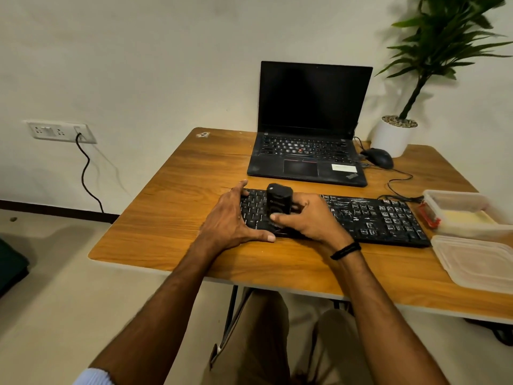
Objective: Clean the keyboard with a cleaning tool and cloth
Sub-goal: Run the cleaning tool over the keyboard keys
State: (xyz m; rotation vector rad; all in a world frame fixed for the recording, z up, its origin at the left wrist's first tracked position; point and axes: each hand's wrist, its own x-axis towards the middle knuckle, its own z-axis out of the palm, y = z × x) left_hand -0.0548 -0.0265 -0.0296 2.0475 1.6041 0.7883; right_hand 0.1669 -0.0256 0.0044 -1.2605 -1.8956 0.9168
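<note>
Hands share the work — my left hand (236,218) lies spread on the keyboard (374,215), I think to steady it on the desk (180,190), while my right hand (311,218) grips the cleaning tool (279,202) on the keys

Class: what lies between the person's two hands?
Head view: a black cleaning tool on the keyboard, between the left hand and the right hand gripping it.
</note>
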